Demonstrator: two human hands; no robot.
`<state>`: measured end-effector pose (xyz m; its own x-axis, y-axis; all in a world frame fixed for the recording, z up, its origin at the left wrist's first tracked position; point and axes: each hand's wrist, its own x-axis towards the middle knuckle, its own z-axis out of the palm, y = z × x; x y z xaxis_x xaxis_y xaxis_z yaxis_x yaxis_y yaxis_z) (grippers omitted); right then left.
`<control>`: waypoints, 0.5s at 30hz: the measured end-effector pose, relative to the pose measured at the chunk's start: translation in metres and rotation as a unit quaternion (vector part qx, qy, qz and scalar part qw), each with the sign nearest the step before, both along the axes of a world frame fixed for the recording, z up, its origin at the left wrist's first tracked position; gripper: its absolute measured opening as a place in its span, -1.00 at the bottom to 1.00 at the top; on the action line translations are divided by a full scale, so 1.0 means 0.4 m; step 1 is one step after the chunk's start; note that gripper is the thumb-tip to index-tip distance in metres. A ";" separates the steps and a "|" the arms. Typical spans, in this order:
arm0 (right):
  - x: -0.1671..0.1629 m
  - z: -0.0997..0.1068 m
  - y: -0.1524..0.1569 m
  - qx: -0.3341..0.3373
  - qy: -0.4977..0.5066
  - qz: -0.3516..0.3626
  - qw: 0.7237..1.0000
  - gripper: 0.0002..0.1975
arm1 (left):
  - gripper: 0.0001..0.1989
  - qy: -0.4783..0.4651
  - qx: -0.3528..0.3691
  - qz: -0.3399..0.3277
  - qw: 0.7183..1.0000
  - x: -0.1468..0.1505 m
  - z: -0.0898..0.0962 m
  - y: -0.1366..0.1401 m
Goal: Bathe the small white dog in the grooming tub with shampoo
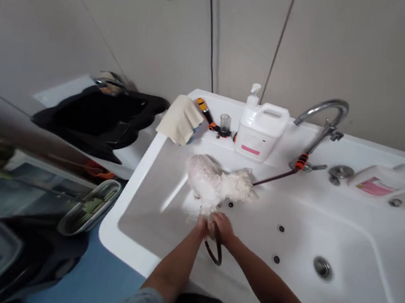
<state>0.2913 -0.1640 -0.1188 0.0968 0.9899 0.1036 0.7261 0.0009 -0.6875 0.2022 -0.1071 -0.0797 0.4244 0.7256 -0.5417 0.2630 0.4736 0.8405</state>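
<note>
Here, a wet white dog (pixel 206 177) stands in the white sink (pixel 135 235), just beyond both hands. The left hand (pixel 201 224) and right hand (pixel 222 228) meet at its near end, a brown hose (pixel 219 256) looping below them; their fingers look bent, but I cannot tell how far they close or what they grip. Behind the dog, a white jug (pixel 261 132) bears a pink strip, and a bottle (pixel 378 182) at right has a pink label; any lettering is too small to read.

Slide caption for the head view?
Left hand and right hand together at a wet white dog, in a sink, brown hose looping beside them.
</note>
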 end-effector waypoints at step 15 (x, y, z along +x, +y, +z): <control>-0.018 -0.039 -0.085 0.086 0.122 -0.138 0.979 -0.52 | -0.29 -0.102 -0.304 0.095 0.943 0.028 -0.022 -0.002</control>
<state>0.2839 -0.1978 -0.1344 0.4014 0.8922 0.2068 0.5298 -0.0420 -0.8471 0.2135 -0.1079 -0.0885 0.4581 0.3809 -0.8032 -0.0122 0.9062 0.4227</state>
